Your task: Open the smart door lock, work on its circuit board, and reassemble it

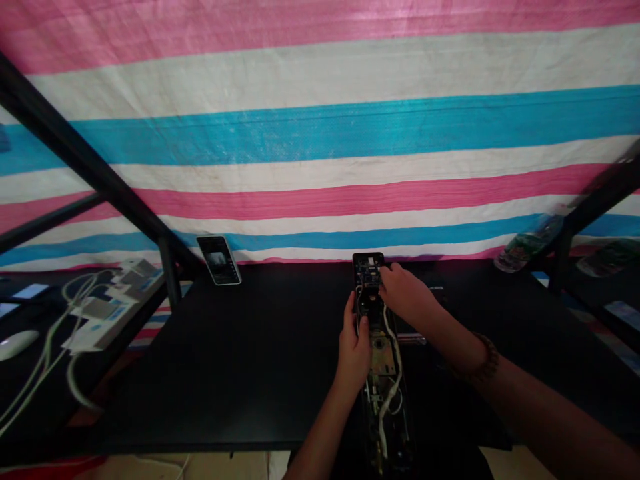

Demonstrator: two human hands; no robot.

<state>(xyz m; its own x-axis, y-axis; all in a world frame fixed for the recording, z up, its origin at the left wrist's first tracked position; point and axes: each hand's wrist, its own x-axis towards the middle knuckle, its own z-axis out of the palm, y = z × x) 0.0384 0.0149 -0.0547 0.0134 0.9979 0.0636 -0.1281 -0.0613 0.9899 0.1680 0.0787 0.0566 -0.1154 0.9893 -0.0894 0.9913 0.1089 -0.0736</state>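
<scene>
A long, narrow black casing with exposed innards, which looks like an electronic door lock (382, 363), extends from the table towards my body. A small circuit board (367, 272) sits at its far end, and a white cable (395, 350) runs along its right side. My left hand (355, 350) grips the lock's left edge, thumb towards the inside. At the board's right edge, the fingers of my right hand (407, 291) are pinched together; what they hold is hidden. A slim, shiny rod-like item (412, 339) lies just right of the lock, under my right forearm.
A phone (219, 261) leans against the striped sheet (320, 133) at the back left. Clear plastic bottle (525, 250) at the back right. Black frame bars (90, 160) flank the black table (240, 373). A power strip (107, 317) with cables and a mouse (19, 343) lie left.
</scene>
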